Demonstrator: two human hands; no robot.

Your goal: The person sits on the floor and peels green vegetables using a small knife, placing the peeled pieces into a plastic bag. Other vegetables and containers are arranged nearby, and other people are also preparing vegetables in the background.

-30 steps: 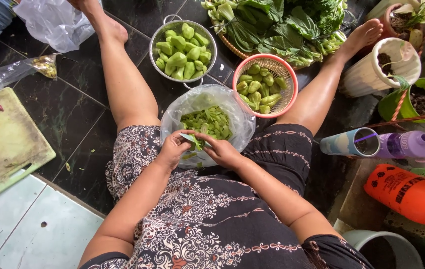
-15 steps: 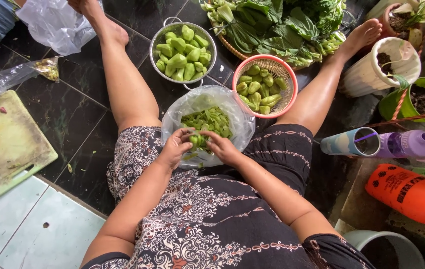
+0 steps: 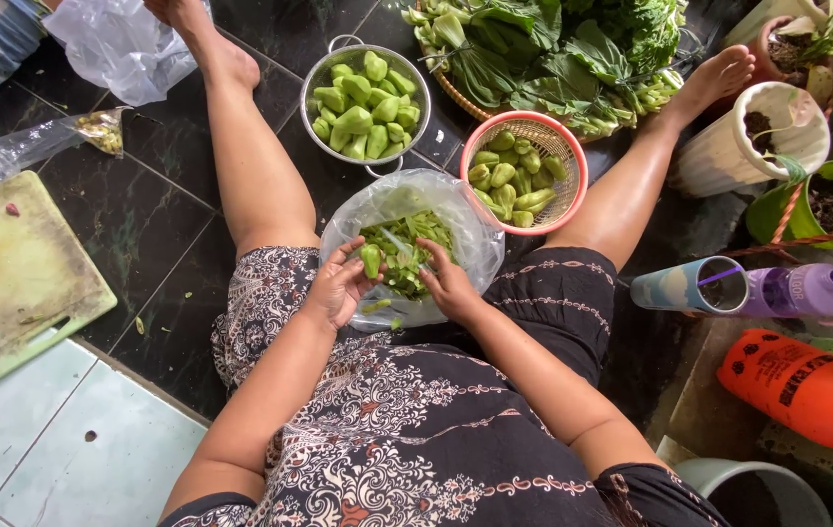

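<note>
Dark floor tiles carry the whole workstation; we sit on them with legs spread and the containers set between and beyond the knees. Our left hand (image 3: 338, 288) pinches a green stem piece (image 3: 371, 260) between thumb and fingers, just above the near rim of the clear bag (image 3: 480, 234). Our right hand (image 3: 450, 283) rests on the bag's right edge, fingers curled at the trimmings (image 3: 411, 256) inside; whether it clamps anything we cannot tell.

Status, as we judge it:
- Done: the metal pot (image 3: 314, 83) is heaped with cleaned stem pieces, and the bag holds a fair layer of scraps.
- In hand: one piece, held over the bag.
- Left: the pink basket (image 3: 572, 161), touching the bag's far side, is still about half full of pieces, and the woven tray (image 3: 455, 93) beyond it is loaded with uncut leafy greens (image 3: 553, 49).

A green cutting board (image 3: 16, 273) lies well apart on the left, unused.
</note>
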